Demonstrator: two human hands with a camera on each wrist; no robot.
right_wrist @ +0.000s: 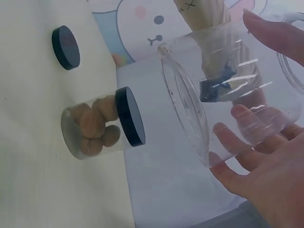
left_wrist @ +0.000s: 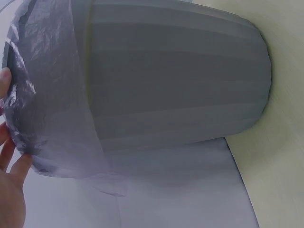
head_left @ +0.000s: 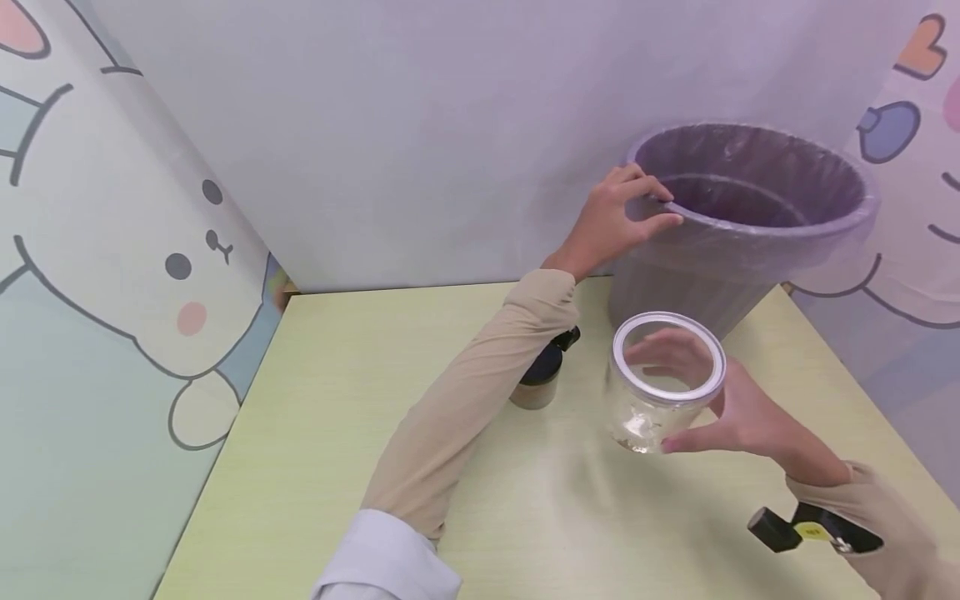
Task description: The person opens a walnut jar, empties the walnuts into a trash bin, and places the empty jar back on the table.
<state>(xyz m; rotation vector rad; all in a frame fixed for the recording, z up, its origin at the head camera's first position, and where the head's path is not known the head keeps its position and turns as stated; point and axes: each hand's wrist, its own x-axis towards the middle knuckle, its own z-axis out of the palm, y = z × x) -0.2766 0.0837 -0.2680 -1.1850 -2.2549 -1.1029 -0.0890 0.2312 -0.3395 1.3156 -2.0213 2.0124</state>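
On the pale green table (head_left: 337,400), as the head view shows, the left hand (head_left: 611,221) is gripping the near rim of the lined grey waste bin (head_left: 750,217), thumb outside and fingers curled over the edge. The right hand (head_left: 738,412) is holding the empty clear jar (head_left: 663,379) just off the table, directly in front of the bin, with its open mouth facing up. A small lidded jar (head_left: 540,379) is standing beside the left sleeve.

In the left wrist view, the fingertips (left_wrist: 9,142) are pressing the plastic liner (left_wrist: 47,95) against the bin's rim; the bin's ribbed wall (left_wrist: 180,80) is filling the frame.

In the right wrist view, the right hand's fingers (right_wrist: 247,161) are wrapping loosely around the clear jar (right_wrist: 223,90), which is showing no contents. The small jar (right_wrist: 102,123), black-capped, is holding brown rounded pieces. A loose black lid (right_wrist: 65,47) is lying apart on the table.

Judged progress: the clear jar is already uncapped and appears emptied; recapping it with the loose lid is not yet done.
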